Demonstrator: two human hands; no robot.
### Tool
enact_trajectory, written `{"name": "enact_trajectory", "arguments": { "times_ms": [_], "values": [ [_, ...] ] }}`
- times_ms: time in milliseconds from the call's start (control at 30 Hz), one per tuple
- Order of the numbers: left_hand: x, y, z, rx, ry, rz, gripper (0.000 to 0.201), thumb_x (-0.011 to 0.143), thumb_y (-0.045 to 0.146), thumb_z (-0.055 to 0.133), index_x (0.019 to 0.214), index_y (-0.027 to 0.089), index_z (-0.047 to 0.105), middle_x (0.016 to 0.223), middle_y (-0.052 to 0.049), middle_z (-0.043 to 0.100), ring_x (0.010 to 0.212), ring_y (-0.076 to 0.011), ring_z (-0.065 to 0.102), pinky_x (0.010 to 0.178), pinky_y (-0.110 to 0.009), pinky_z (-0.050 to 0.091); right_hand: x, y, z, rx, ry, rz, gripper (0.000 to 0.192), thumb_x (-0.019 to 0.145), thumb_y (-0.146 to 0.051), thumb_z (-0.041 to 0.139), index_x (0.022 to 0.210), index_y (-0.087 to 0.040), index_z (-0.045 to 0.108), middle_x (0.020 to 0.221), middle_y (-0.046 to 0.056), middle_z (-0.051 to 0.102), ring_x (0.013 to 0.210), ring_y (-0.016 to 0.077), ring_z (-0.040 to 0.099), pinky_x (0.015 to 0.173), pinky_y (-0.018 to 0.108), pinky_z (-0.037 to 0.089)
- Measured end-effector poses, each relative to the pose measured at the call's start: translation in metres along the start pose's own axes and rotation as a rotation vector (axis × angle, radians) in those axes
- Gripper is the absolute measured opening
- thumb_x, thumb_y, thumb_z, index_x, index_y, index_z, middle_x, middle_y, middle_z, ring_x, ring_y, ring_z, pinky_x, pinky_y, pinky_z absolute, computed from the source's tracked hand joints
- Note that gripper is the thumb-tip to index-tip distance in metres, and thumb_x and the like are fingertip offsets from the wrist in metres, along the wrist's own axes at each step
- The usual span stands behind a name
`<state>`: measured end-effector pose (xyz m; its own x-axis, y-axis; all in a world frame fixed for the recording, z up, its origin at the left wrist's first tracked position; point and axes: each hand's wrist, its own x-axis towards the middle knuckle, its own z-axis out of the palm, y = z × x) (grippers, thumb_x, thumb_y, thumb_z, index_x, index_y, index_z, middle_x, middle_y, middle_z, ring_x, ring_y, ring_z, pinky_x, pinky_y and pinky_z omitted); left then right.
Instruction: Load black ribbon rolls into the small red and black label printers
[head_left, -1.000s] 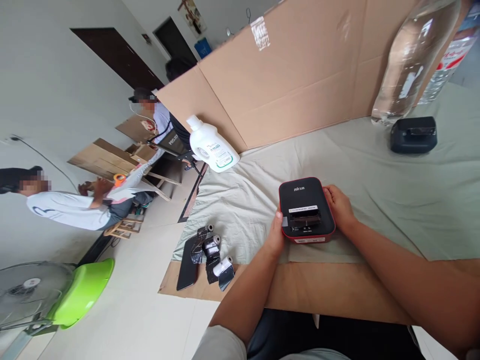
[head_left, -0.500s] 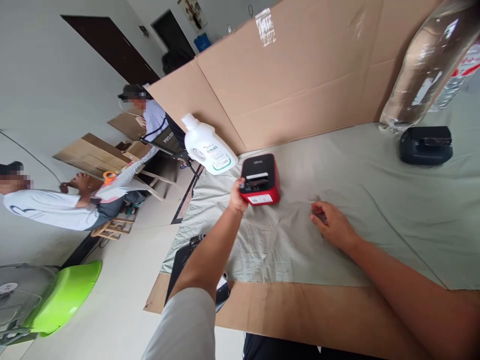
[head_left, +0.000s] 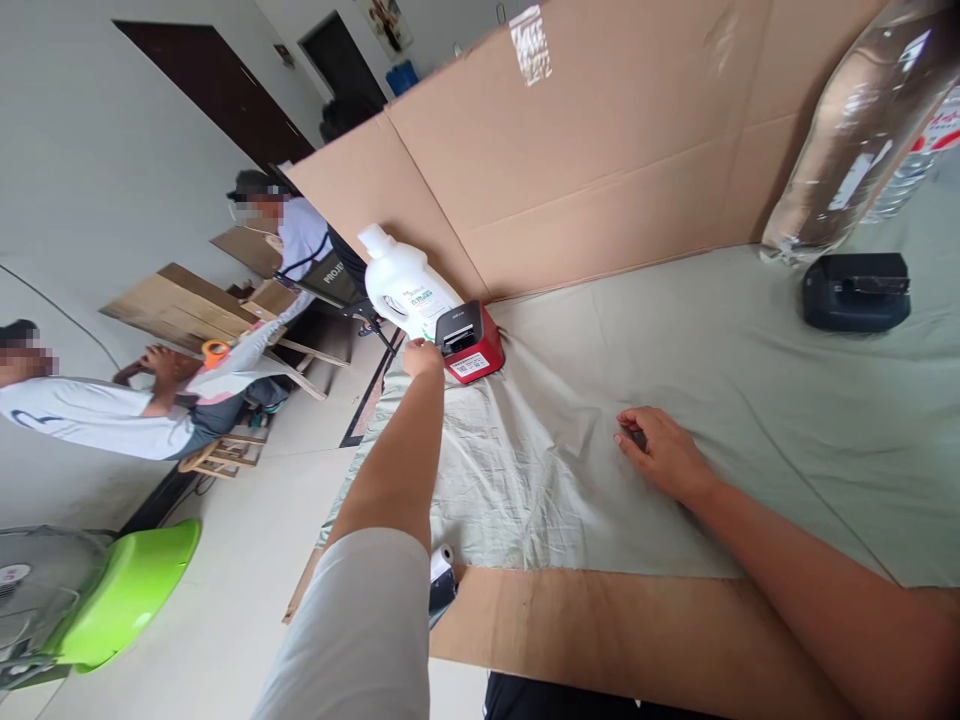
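Note:
A small red and black label printer [head_left: 480, 350] sits on the cloth in front of a white detergent bottle [head_left: 409, 285], covering the bottle's lower part. My left hand [head_left: 422, 358] is closed on the printer's left edge; some of its fingers are hidden. On the cloth to the right rests my right hand [head_left: 667, 458], fingers loosely curled and the thumb a little apart, with nothing visible in it. A white paper roll [head_left: 444, 556] and a dark object are partly hidden behind my left forearm.
A cardboard panel [head_left: 600, 150] stands along the back of the cloth-covered table [head_left: 750, 380]. At the right are a black device [head_left: 856, 293], a clear plastic-wrapped object [head_left: 840, 140] and a water bottle [head_left: 904, 180]. Two people sit at the left, beyond the table.
My left hand has moved the printer left and away from me, up to the detergent bottle. My right hand has hardly moved, its fingers slightly closer together.

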<state>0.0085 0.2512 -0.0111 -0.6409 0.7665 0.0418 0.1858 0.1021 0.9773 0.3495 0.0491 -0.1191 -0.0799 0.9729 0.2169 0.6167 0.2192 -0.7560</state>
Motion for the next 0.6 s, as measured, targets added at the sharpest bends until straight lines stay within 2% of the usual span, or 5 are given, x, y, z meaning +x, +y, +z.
{"name": "enact_trajectory", "arguments": {
  "times_ms": [100,167,333,433,600],
  "values": [
    [-0.055,-0.002,0.017,0.12,0.06,0.251,0.025,0.076,0.01,0.056,0.099,0.021,0.059,0.119,-0.009,0.061,0.127,-0.0261,0.049,0.107,-0.041,0.038,0.002,0.001,0.001,-0.04,-0.014,-0.027,0.016,0.088,-0.033,0.053,0.096,-0.024,0.064,0.099,0.009,0.07,0.097,0.0258,0.064,0.088,0.044,0.053],
    [-0.109,-0.015,0.034,0.036,-0.115,0.406,0.018,0.079,0.014,0.055,0.094,0.02,0.061,0.109,-0.007,0.063,0.111,-0.022,0.058,0.103,-0.037,0.042,0.004,0.001,0.001,-0.058,-0.03,-0.042,0.014,0.088,-0.031,0.054,0.094,-0.024,0.065,0.099,0.009,0.07,0.097,0.0253,0.063,0.089,0.043,0.052],
    [-0.236,-0.071,0.061,-0.222,-0.484,0.289,0.012,0.085,0.029,0.055,0.089,0.021,0.061,0.089,-0.004,0.064,0.086,-0.0174,0.06,0.085,-0.033,0.048,0.004,0.0,-0.002,-0.07,-0.052,-0.067,0.013,0.089,-0.027,0.055,0.092,-0.022,0.066,0.098,0.009,0.07,0.099,0.0241,0.062,0.092,0.041,0.05],
    [-0.267,-0.092,0.054,-0.22,-0.537,0.194,0.012,0.083,0.032,0.056,0.085,0.02,0.06,0.083,-0.004,0.063,0.082,-0.0169,0.059,0.081,-0.032,0.048,0.0,-0.002,0.001,-0.102,-0.047,-0.076,0.012,0.089,-0.025,0.055,0.09,-0.021,0.067,0.092,0.008,0.07,0.094,0.0224,0.063,0.089,0.039,0.05],
    [-0.268,-0.094,0.039,-0.214,-0.634,0.102,0.014,0.082,0.035,0.059,0.083,0.021,0.061,0.08,-0.002,0.063,0.08,-0.0167,0.06,0.079,-0.03,0.047,0.013,0.008,-0.016,-0.207,-0.085,-0.124,0.008,0.084,-0.023,0.064,0.09,-0.022,0.069,0.1,0.007,0.071,0.101,0.0222,0.063,0.096,0.04,0.049]
  ]
}}
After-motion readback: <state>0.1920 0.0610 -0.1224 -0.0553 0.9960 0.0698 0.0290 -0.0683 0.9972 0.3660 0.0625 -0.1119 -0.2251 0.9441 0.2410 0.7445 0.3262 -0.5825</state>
